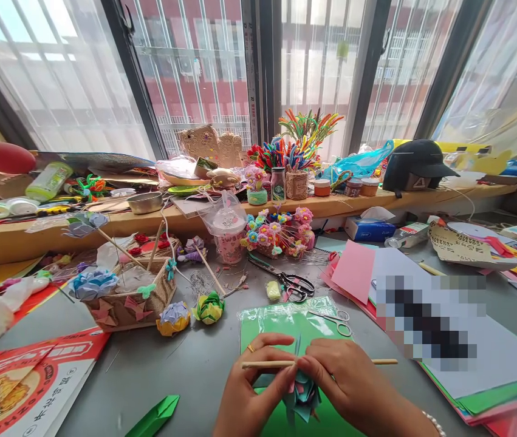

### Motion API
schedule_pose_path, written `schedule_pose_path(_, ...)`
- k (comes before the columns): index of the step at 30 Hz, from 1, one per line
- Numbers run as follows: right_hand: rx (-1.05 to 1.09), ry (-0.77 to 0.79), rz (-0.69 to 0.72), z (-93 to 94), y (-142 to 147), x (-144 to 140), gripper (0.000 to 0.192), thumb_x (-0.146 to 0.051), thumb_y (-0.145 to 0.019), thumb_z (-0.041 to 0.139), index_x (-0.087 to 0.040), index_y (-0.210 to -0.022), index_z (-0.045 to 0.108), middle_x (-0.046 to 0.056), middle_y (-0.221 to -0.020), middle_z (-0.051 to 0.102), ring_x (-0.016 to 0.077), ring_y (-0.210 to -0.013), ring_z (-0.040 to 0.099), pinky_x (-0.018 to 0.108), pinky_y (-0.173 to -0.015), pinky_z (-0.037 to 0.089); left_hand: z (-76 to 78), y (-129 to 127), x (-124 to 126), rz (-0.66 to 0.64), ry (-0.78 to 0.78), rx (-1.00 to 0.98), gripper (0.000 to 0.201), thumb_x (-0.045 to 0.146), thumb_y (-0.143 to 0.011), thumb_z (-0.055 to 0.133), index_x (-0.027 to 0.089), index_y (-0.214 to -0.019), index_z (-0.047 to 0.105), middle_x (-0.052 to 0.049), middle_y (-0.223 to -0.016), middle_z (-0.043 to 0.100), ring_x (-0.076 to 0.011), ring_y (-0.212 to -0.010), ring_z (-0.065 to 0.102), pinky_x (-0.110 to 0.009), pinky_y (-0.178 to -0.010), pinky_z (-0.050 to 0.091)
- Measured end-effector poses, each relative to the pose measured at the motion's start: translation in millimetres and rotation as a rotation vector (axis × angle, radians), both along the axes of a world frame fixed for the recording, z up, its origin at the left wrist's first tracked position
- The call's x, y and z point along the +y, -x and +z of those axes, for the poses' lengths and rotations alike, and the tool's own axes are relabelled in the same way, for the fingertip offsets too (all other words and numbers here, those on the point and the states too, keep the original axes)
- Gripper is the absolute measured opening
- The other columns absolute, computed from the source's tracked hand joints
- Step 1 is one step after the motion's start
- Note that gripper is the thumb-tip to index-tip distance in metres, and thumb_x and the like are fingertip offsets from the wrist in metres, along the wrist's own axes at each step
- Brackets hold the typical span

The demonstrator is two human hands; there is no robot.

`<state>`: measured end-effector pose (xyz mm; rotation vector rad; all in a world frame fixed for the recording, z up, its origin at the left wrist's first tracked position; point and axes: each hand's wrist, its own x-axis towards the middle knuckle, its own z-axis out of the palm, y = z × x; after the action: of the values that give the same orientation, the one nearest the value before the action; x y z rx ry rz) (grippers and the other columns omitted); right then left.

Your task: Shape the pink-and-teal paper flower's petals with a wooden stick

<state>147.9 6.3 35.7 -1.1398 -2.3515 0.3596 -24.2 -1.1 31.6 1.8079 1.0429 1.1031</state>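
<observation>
While the long grey table (pixel 185 370) runs from the window ledge down to the person's seat, nearly all of it is taken up by craft clutter, and the work itself sits at the middle of the near edge. Stacked coloured paper (pixel 490 376) fans out toward the right edge, a printed red sheet (pixel 25 388) lies at the near left corner, and a woven basket (pixel 128 300) of paper flowers stands toward the left, with two finished folded blooms just beside it. A green sheet (pixel 276 331) lies under the hands, small scissors (pixel 340 321) resting at its far right corner and black-handled scissors (pixel 294 282) a little beyond toward the ledge. The left hand (pixel 251 388) pinches a thin wooden stick (pixel 270 364) between thumb and fingers, grip closed on it, holding it level across the green sheet. The right hand (pixel 353 385) is closed over the stick's other stretch and presses down on a small teal paper flower (pixel 304 391), which sits just under the stick at the near edge, partly hidden by the fingers. To my eye the step in hand is joining flower to stick, or curling its petals round it. The next move would want the stick kept steady while the fingertips turn or seat the paper without crushing the folds.
</observation>
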Motion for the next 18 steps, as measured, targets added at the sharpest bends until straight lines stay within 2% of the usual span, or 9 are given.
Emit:
schedule_pose_path(4, 0.061, -0.053, -0.067, -4.8, -0.5, -0.2, 0.050, -0.043, -0.094, 0.024, -0.018, -0.060, 0.050, -0.001, -0.056, 0.055, 0.0119, -0.050, 0.050, 0.022, -0.046, 0.034, -2.3, -0.3, 0.1, 0.037, 0.024, -0.078, 0.014, 0.029, -0.077, 0.060, 0.022, -0.074, 0.072, -0.007, -0.076, 0.072, -0.0251, -0.096, 0.060, -0.031, -0.070, 0.056)
schedule_pose_path(7, 0.172, -0.064, -0.086, -4.7, -1.8, 0.6, 0.033, -0.042, -0.090, 0.040, -0.018, -0.070, 0.050, -0.002, -0.055, 0.054, 0.0109, -0.047, 0.049, 0.020, -0.042, 0.035, -3.7, 0.1, 0.9, 0.078, 0.079, -0.141, 0.016, 0.031, -0.076, 0.060, 0.020, -0.073, 0.072, -0.008, -0.078, 0.072, -0.0272, -0.100, 0.058, -0.030, -0.066, 0.056)
schedule_pose_path(10, 0.274, -0.171, -0.003, -2.2, -2.2, 1.2, 0.020, -0.033, -0.091, 0.042, -0.017, -0.087, 0.053, 0.001, -0.066, 0.058, 0.0114, -0.054, 0.054, 0.020, -0.047, 0.043, -3.2, 0.5, 0.6, 0.096, 0.124, -0.155, 0.018, 0.033, -0.076, 0.060, 0.019, -0.073, 0.072, -0.010, -0.082, 0.071, -0.0283, -0.104, 0.056, -0.029, -0.065, 0.056)
schedule_pose_path(14, 0.312, -0.380, 0.118, -2.1, -1.4, -0.8, 0.022, -0.019, -0.094, 0.035, -0.018, -0.100, 0.057, 0.006, -0.079, 0.062, 0.0137, -0.068, 0.059, 0.023, -0.058, 0.050, -2.4, -0.3, -0.9, 0.126, 0.153, -0.214, 0.019, 0.035, -0.075, 0.062, 0.019, -0.071, 0.072, -0.010, -0.086, 0.070, -0.0283, -0.098, 0.059, -0.028, -0.063, 0.056)
schedule_pose_path(18, 0.326, -0.498, 0.118, -4.4, -0.5, -3.3, 0.021, -0.014, -0.091, 0.040, -0.015, -0.105, 0.057, 0.008, -0.078, 0.064, 0.0147, -0.069, 0.061, 0.024, -0.059, 0.052, -2.1, -2.8, -2.1, 0.139, 0.163, -0.271, 0.020, 0.036, -0.073, 0.063, 0.019, -0.070, 0.072, -0.010, -0.092, 0.069, -0.0260, -0.089, 0.063, -0.027, -0.059, 0.056)
